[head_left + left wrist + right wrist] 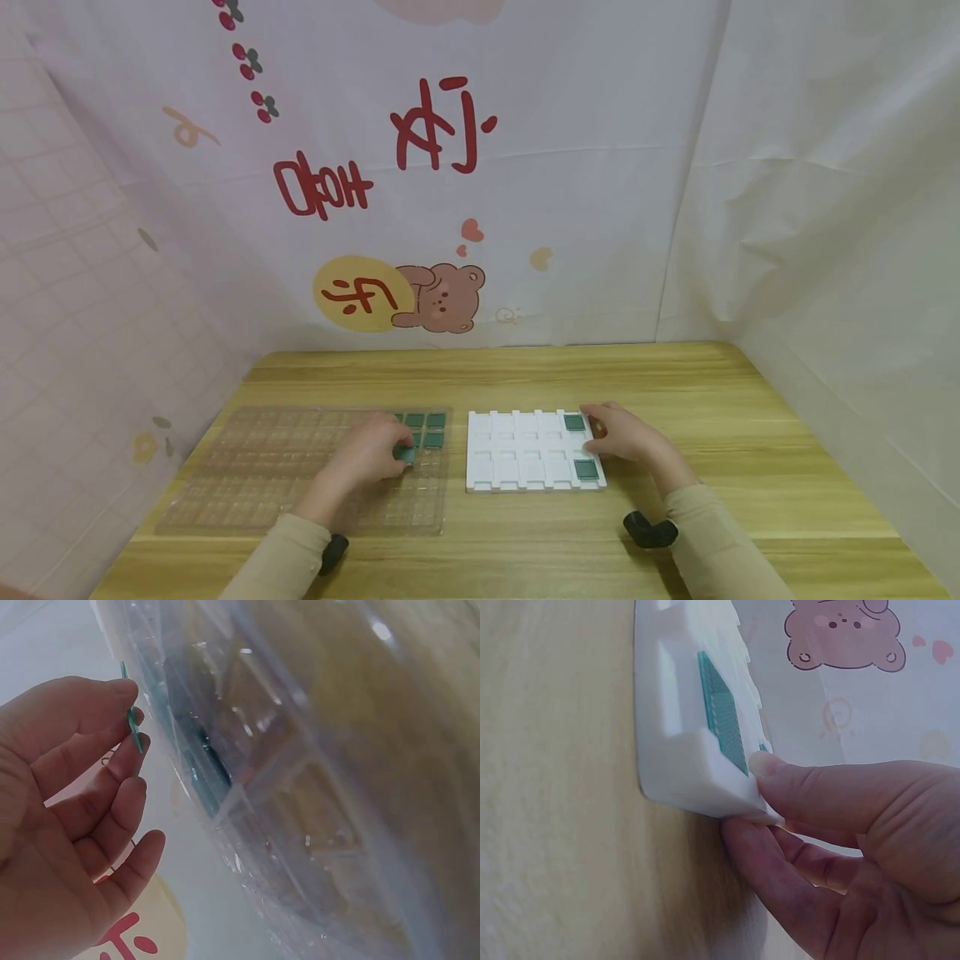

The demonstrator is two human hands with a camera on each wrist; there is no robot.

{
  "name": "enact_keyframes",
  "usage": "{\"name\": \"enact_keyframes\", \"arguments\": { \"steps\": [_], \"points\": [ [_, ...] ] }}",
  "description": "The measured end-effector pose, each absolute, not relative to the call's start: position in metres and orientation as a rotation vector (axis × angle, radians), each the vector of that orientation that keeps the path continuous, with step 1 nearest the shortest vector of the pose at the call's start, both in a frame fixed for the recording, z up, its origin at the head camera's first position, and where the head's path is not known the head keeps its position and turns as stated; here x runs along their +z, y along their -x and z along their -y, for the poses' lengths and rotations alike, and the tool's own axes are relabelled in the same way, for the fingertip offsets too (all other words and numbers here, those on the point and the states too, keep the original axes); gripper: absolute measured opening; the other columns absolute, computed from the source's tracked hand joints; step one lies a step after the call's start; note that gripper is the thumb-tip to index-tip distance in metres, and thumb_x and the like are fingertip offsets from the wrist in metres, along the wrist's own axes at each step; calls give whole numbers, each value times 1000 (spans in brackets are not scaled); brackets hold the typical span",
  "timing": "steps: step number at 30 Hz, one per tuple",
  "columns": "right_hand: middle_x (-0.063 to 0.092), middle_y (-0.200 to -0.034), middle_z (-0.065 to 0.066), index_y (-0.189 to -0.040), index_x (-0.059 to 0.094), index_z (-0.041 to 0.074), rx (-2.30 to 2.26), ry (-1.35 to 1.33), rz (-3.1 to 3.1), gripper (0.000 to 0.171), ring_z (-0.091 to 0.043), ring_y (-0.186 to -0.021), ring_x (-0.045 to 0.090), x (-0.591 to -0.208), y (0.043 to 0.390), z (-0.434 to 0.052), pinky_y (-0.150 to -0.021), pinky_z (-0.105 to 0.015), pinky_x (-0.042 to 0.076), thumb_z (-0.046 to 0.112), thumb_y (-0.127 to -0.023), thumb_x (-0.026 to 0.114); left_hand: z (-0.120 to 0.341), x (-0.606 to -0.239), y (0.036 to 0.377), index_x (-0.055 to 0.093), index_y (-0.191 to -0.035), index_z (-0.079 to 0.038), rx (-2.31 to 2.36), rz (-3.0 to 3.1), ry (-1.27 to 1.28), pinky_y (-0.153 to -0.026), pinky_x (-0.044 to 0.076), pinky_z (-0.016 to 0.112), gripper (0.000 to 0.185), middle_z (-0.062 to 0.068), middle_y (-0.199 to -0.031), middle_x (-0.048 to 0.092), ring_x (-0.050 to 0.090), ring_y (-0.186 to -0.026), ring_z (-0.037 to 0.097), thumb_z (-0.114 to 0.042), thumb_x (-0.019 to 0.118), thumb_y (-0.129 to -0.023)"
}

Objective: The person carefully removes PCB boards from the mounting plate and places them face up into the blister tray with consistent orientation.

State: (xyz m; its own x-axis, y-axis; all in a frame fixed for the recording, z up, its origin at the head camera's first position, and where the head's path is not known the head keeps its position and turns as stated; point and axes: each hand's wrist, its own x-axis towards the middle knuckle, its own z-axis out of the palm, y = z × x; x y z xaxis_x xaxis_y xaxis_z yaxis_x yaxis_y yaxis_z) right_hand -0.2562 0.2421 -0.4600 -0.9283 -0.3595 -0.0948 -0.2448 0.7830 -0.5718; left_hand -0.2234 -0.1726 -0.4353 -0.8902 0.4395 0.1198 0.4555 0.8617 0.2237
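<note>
My left hand [371, 450] pinches a thin green square chip [405, 455] between thumb and fingertips, above the clear plastic tray [247, 471]. The left wrist view shows that chip [133, 720] edge-on, apart from the tray surface. Several more green chips [436, 420] sit in pockets at the clear tray's far right corner. My right hand [628, 435] grips the right edge of a white compartment tray [506, 472], thumb on top and fingers below. Two green chips lie in that tray's rightmost column, one at the far pocket [574, 423], one at the near pocket [586, 470].
Both trays lie side by side on a wooden table [525, 550] with a narrow gap between them. White printed cloth [577, 208] hangs behind and along both sides. A black strap piece [649, 532] is at my right wrist.
</note>
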Motion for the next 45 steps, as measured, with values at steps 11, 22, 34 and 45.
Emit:
{"name": "enact_keyframes", "arguments": {
  "steps": [11, 22, 34, 45],
  "points": [
    [54, -121, -23, -138, 48, -10, -862, 505, -2778, 66, -28, -96, 53, -459, 256, -242, -88, -47, 47, 10, -83, 78, 170, -431, 221, 76, -86, -12, -390, 3036, 706, -92, 46, 51, 20, -1, -89, 66, 59, -99, 29, -7, 85, -70],
    [54, -121, -22, -139, 48, -10, -865, 478, -2777, 66, -28, -96, 53, -459, 256, -242, -90, -48, 46, 9, -83, 77, 171, -436, 223, 76, -86, -11, -388, 3013, 741, -109, 34, 53, 20, 0, -90, 68, 62, -99, 28, -5, 83, -69],
    [54, -119, -21, -138, 47, -11, -879, 483, -2771, 66, -27, -95, 52, -459, 254, -241, -88, -47, 46, 8, -83, 78, 170, -436, 221, 76, -87, -11, -401, 3009, 713, -94, 44, 51, 21, 1, -92, 69, 60, -97, 28, -5, 84, -68],
    [54, -118, -20, -138, 47, -11, -902, 484, -2762, 65, -26, -93, 53, -459, 253, -241, -86, -45, 47, 7, -83, 78, 172, -437, 222, 76, -87, -11, -404, 3002, 738, -103, 39, 52, 19, 0, -92, 68, 61, -98, 28, -10, 85, -71]
  ]
}}
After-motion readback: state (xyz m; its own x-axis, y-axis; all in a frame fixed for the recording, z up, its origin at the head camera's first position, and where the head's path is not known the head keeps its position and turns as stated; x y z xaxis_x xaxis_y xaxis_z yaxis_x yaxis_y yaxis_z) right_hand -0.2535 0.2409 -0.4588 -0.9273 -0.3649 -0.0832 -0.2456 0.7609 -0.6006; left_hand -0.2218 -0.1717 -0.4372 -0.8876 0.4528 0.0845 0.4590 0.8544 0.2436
